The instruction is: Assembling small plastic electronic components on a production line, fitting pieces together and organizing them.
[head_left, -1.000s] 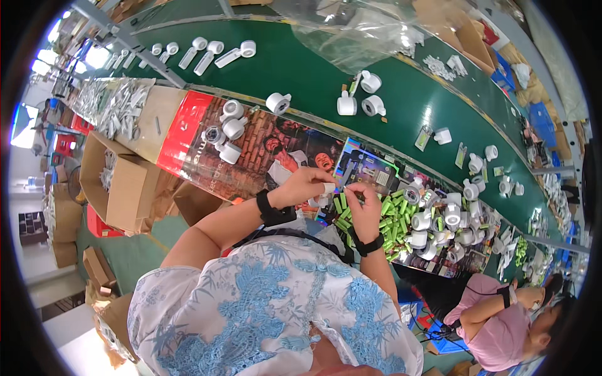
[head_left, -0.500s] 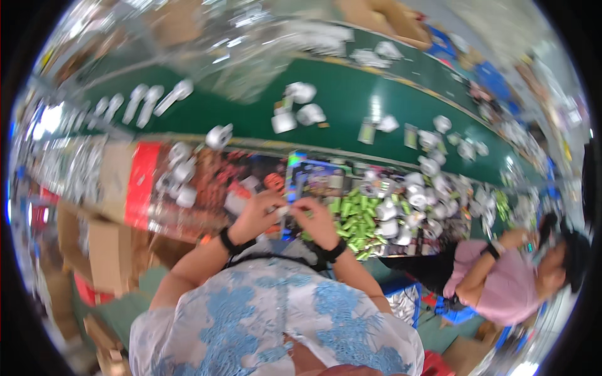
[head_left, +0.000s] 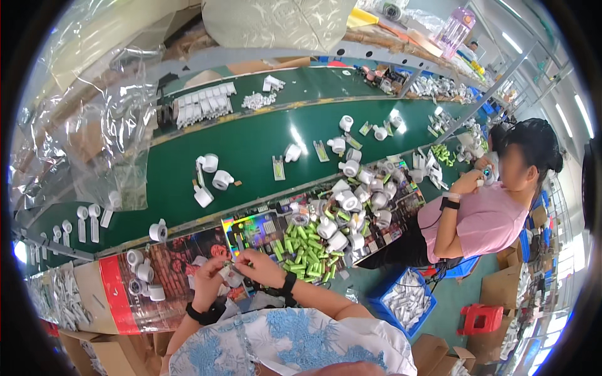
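My left hand (head_left: 210, 281) and my right hand (head_left: 260, 269) meet over the near edge of the workbench, fingertips pinched close together. Something small and pale lies between them, too small and covered by the fingers to name. Just right of my right hand is a heap of small green cylinders (head_left: 305, 254) that look like battery cells. White round plastic housings (head_left: 348, 200) are piled beyond and beside them. Left of my left hand, several more white round housings (head_left: 144, 271) sit on the red printed sheet (head_left: 116, 294) covering the bench.
A green conveyor belt (head_left: 251, 141) runs behind the bench, carrying scattered white parts. Clear plastic sheeting (head_left: 119, 125) hangs at the upper left. A co-worker in a pink top (head_left: 483, 219) works at the right. A blue bin (head_left: 401, 301) and a red stool (head_left: 480, 319) stand on the floor.
The view has swung toward the right and upward, bringing more of the belt and the co-worker into sight. My hands remain close together, fingertips pinched.
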Demonstrator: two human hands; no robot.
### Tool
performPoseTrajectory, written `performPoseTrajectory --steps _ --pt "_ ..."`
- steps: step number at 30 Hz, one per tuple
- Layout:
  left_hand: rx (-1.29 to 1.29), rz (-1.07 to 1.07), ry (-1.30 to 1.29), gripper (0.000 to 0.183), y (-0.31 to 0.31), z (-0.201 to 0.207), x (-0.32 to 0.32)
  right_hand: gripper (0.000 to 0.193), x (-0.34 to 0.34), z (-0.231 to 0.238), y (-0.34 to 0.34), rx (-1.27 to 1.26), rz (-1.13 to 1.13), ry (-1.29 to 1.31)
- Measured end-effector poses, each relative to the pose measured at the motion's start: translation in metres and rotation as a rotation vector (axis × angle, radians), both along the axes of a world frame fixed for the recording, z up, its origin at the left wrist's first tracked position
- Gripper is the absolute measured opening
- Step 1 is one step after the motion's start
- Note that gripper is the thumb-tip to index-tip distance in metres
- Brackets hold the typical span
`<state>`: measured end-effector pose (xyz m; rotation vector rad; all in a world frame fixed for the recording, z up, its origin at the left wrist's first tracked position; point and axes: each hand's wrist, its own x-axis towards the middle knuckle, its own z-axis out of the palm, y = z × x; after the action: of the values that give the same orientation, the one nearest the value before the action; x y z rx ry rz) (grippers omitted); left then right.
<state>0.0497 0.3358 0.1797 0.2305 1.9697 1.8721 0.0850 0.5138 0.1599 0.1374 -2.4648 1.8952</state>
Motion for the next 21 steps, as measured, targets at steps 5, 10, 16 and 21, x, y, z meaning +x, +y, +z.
performPoseTrajectory --steps 5,10,16,21 --pt "0.138 0.004 -0.222 0.024 -0.003 -0.011 -0.002 0.014 -0.005 0.009 0.002 -0.032 0.053 -0.001" --pt "0.202 0.033 -0.294 0.017 -0.006 -0.013 0.0 0.014 -0.002 0.008 0.0 0.019 0.079 0.046" --pt "0.098 0.074 -0.216 0.015 -0.006 -0.007 0.006 0.013 0.001 0.003 -0.005 0.083 0.085 0.038" --pt "0.003 0.039 -0.095 0.017 -0.007 -0.001 0.008 0.013 -0.001 0.004 -0.009 0.24 0.084 0.187"
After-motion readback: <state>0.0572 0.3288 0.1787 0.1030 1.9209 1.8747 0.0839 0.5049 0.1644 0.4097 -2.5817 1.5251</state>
